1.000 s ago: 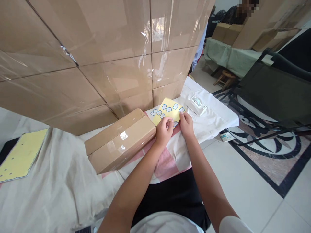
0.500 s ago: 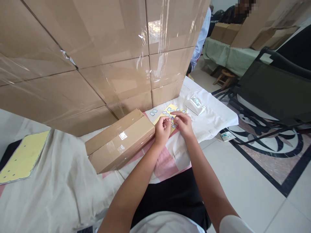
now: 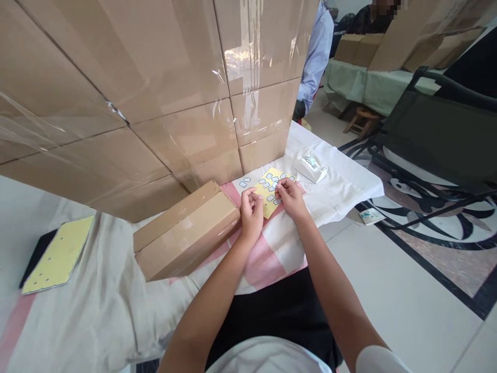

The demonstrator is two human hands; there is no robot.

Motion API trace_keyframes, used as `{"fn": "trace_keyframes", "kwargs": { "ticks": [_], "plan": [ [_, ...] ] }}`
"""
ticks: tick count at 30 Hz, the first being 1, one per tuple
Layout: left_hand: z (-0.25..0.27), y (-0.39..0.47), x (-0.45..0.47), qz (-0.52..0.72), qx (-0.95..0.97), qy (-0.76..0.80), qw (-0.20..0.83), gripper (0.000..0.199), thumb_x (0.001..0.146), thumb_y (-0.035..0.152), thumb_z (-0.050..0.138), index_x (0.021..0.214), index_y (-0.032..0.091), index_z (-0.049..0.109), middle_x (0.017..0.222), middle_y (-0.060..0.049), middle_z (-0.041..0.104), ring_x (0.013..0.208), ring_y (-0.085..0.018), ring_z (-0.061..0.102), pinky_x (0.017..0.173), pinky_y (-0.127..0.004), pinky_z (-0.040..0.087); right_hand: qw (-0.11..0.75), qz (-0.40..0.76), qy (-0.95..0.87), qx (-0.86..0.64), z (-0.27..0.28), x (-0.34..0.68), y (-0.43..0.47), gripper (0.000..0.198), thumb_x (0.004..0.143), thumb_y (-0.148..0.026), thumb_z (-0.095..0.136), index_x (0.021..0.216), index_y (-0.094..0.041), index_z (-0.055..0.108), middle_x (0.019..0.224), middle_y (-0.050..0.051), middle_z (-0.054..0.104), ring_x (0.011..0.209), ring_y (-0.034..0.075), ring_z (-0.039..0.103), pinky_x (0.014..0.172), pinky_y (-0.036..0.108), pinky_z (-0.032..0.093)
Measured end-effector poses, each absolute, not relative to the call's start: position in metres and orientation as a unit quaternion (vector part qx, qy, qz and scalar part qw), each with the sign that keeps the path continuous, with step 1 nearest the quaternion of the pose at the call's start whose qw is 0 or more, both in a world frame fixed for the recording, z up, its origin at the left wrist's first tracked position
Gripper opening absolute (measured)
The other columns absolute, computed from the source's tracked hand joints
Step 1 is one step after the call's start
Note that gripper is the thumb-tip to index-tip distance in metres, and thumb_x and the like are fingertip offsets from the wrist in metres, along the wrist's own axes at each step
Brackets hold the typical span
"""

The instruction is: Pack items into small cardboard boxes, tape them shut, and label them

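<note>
A yellow sheet (image 3: 265, 209) lies on the cloth-covered table, with several small white blue-edged paper pieces (image 3: 268, 176) on it. My right hand (image 3: 292, 199) is over the sheet, thumb and fingers pinched on a small paper piece (image 3: 275, 187), partly hidden by the fingertips. Beside the sheet's left edge, my left hand (image 3: 251, 210) has its fingers curled in towards the thumb. What it may hold is hidden. Two more loose pieces (image 3: 244, 182) lie on the cloth behind my left hand.
A long cardboard box (image 3: 186, 233) sits left of my hands, before a wall of wrapped cartons (image 3: 186, 134). A white tape dispenser (image 3: 311, 168) stands beyond the sheet. Another yellow sheet (image 3: 58, 254) lies far left. A folding chair (image 3: 446, 134) and a person's sleeve (image 3: 316, 57) are at the right.
My hands have moved apart. My left hand has shifted left off the sheet, while my right hand stays over it, pinching a piece. The view has turned slightly.
</note>
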State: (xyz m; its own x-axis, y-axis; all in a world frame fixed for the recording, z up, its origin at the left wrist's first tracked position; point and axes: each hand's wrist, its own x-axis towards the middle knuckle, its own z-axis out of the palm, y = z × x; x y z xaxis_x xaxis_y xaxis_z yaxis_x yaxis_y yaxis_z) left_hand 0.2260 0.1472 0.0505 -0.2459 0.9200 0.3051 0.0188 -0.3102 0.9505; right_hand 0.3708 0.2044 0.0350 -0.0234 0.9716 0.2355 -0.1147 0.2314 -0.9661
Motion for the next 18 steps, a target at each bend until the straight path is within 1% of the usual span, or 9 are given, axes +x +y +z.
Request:
{"fn": "trace_keyframes", "kwargs": {
  "ticks": [3,5,9,12,13,14,16,17,18],
  "plan": [
    [0.054,0.119,0.214,0.63,0.486,0.493,0.352,0.02,0.096,0.036,0.056,0.113,0.025,0.057,0.089,0.0,0.06,0.082,-0.014,0.06,0.077,-0.025,0.05,0.551,0.483,-0.552,-0.398,0.037,0.368,0.2,0.038,0.092,-0.059,0.064,0.089,-0.023,0.05,0.06,-0.008,0.051,0.048,0.01,0.051,0.052,0.024,0.041],
    [0.054,0.094,0.202,0.622,0.484,0.513,0.341,0.018,0.096,0.035,0.057,0.111,0.025,0.058,0.088,0.0,0.06,0.082,-0.013,0.059,0.076,-0.024,0.05,0.536,0.485,-0.565,-0.397,0.038,0.367,0.198,0.035,0.094,-0.056,0.062,0.092,-0.024,0.048,0.058,-0.009,0.048,0.046,0.01,0.049,0.05,0.023,0.038],
    [0.06,0.028,0.171,0.585,0.509,0.546,0.319,0.009,0.096,0.026,0.058,0.105,0.025,0.061,0.083,0.002,0.06,0.074,-0.011,0.058,0.067,-0.02,0.047,0.507,0.482,-0.596,-0.393,0.044,0.366,0.192,0.031,0.093,-0.05,0.065,0.095,-0.024,0.048,0.064,-0.008,0.049,0.049,0.01,0.048,0.049,0.023,0.036],
    [0.082,-0.026,0.145,0.493,0.62,0.514,0.329,0.01,0.091,0.013,0.061,0.09,0.022,0.065,0.071,0.003,0.061,0.06,-0.009,0.053,0.056,-0.02,0.042,0.479,0.432,-0.67,-0.368,0.055,0.355,0.179,0.023,0.093,-0.041,0.064,0.09,-0.022,0.051,0.072,-0.004,0.052,0.058,0.011,0.048,0.055,0.025,0.037],
    [0.093,-0.042,0.136,0.443,0.712,0.466,0.282,0.015,0.089,0.008,0.058,0.087,0.021,0.064,0.067,0.003,0.059,0.058,-0.01,0.051,0.056,-0.022,0.041,0.469,0.409,-0.702,-0.347,0.061,0.348,0.171,0.02,0.093,-0.037,0.064,0.089,-0.022,0.052,0.075,-0.003,0.053,0.061,0.011,0.048,0.058,0.025,0.037],
    [0.103,-0.054,0.127,0.428,0.769,0.43,0.202,0.018,0.086,0.002,0.058,0.085,0.02,0.063,0.065,0.003,0.057,0.058,-0.01,0.049,0.058,-0.024,0.04,0.458,0.388,-0.733,-0.32,0.067,0.34,0.163,0.016,0.092,-0.032,0.064,0.089,-0.021,0.053,0.078,-0.002,0.054,0.064,0.012,0.049,0.06,0.026,0.038],
    [0.118,-0.066,0.109,0.427,0.799,0.422,0.02,0.02,0.08,-0.002,0.064,0.087,0.017,0.062,0.073,0.0,0.061,0.068,-0.013,0.054,0.069,-0.029,0.044,0.429,0.361,-0.788,-0.254,0.079,0.321,0.143,0.011,0.09,-0.025,0.063,0.089,-0.021,0.053,0.083,-0.001,0.055,0.068,0.012,0.051,0.064,0.027,0.039],
    [0.122,-0.066,0.101,0.426,0.785,0.445,-0.066,0.021,0.078,0.001,0.07,0.089,0.017,0.063,0.08,-0.003,0.062,0.075,-0.016,0.057,0.075,-0.033,0.046,0.411,0.351,-0.811,-0.222,0.083,0.311,0.133,0.011,0.089,-0.023,0.063,0.089,-0.021,0.052,0.084,-0.001,0.056,0.07,0.012,0.052,0.065,0.027,0.039],
    [0.123,-0.063,0.093,0.416,0.762,0.479,-0.131,0.023,0.076,0.006,0.076,0.094,0.016,0.064,0.088,-0.006,0.065,0.084,-0.019,0.06,0.083,-0.036,0.047,0.394,0.338,-0.832,-0.196,0.087,0.301,0.124,0.01,0.089,-0.022,0.062,0.09,-0.022,0.052,0.084,-0.001,0.057,0.072,0.013,0.053,0.067,0.027,0.04]
  ]
}}
